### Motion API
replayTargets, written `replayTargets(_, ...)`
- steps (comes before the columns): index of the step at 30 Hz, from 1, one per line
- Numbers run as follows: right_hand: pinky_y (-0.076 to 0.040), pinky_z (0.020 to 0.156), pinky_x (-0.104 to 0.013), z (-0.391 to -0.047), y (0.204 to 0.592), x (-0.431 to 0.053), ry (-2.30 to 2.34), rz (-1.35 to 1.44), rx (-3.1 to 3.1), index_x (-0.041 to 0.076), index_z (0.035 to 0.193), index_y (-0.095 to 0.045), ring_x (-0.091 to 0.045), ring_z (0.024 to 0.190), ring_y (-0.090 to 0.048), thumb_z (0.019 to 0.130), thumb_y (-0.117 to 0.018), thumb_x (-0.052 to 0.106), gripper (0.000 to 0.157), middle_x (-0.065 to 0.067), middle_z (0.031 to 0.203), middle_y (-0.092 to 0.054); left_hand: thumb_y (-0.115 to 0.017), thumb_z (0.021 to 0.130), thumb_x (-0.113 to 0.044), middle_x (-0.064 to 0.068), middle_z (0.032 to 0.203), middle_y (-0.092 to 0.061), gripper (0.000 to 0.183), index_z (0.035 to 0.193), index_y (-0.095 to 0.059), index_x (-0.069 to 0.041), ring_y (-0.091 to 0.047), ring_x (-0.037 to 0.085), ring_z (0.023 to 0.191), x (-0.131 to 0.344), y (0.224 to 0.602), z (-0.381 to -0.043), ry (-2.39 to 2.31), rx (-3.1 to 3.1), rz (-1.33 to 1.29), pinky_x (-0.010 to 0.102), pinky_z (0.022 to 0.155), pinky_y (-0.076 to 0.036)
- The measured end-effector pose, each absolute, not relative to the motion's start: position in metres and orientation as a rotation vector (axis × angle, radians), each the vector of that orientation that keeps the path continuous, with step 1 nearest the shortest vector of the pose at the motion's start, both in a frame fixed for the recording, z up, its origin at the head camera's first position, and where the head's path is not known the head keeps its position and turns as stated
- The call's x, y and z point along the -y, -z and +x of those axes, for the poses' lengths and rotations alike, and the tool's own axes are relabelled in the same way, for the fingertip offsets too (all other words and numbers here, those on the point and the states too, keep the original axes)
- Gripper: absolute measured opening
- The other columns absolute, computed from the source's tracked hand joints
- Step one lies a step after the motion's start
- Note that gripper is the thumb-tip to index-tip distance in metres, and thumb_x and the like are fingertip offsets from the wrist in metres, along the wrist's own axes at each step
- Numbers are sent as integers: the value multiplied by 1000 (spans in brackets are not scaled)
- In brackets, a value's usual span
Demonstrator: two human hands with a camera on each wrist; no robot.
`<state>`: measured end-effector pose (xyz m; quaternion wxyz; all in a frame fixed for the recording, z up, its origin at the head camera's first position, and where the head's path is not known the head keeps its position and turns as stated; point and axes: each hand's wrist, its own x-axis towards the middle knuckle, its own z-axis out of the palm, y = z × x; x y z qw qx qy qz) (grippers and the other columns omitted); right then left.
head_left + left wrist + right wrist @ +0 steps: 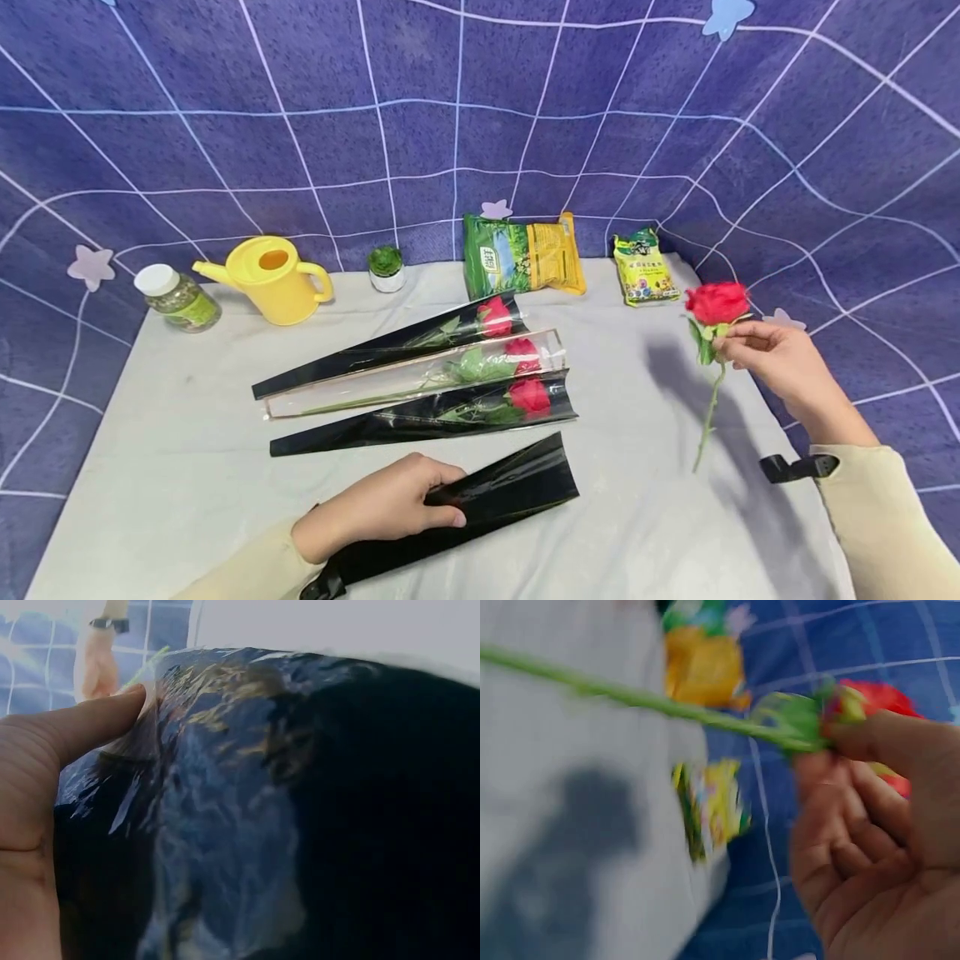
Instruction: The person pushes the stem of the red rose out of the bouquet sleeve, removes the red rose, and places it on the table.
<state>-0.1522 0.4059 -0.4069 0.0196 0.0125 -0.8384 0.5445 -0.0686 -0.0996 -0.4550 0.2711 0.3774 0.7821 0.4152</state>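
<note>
My right hand [776, 358] pinches a red rose [717, 303] just beneath its bloom, above the right side of the table. Its green stem [660, 705] hangs down with the lower end free. Near the front edge, my left hand [382, 504] grips a black flower sleeve [517, 487], thumb on top and the wide end toward the right. In the left wrist view the glossy sleeve [225, 795] fills most of the picture beside the thumb. Beyond it lie two black sleeves and a clear sleeve [405, 385], each with a red rose [529, 397] inside.
Along the back stand a white-lidded jar [183, 302], a yellow watering can [281, 287] and a small potted plant [386, 268]. A green and yellow bag [517, 257] and a smaller yellow packet [645, 268] are farther right. A purple grid-patterned cloth [420, 142] rises behind the white table [187, 433].
</note>
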Motion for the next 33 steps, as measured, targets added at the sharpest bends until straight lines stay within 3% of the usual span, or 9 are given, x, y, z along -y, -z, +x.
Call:
replayTargets(5,-46,58,-18,-164,420,-423,-1098,167,2990,-6,96,-65,-2,69,-60,85,-69,11,21,-10,80,-68,-66,87,-32,-19,69,-49,9,92,-60,-29,-39,-3,57,91,460,-62,-1091,-2060,1068,20,62,-41)
replayTargets(9,-45,57,-19,-173,430,-429,-888,173,3084,-3,94,-67,-2,69,-58,82,-70,16,23,-11,82,-68,-66,88,-30,-18,69,-51,10,96,-61,-28,-38,-3,56,86,462,-59,-1097,-2011,1088,19,62,-42)
replayTargets(16,-45,56,-23,-191,447,-437,-830,102,3100,-4,93,-67,-8,68,-58,82,-72,18,26,-12,81,-68,-66,88,-30,-18,70,-52,9,96,-61,-28,-41,-4,57,82,461,-56,-1082,-2021,1102,18,62,-43)
replayTargets(23,-43,62,-28,-202,461,-447,-740,47,3123,-2,94,-67,-11,70,-58,82,-71,23,29,-9,81,-68,-65,88,-32,-15,63,-43,8,94,-60,-29,-30,0,51,81,463,-55,-1073,-2018,1090,17,59,-39)
replayTargets(27,-43,65,-32,-202,468,-449,-736,44,3133,-3,95,-67,-11,71,-58,83,-70,24,30,-9,82,-69,-66,88,-31,-15,64,-45,9,94,-60,-29,-34,-1,53,81,464,-54,-1068,-2025,1093,17,60,-40)
replayTargets(33,-44,66,-40,-192,464,-438,-651,52,2980,-3,106,-66,-27,78,-63,87,-64,25,34,-17,89,-68,-67,88,-30,-18,68,-51,9,92,-60,-28,-41,-4,58,81,462,-54,-1061,-2045,1098,17,62,-42)
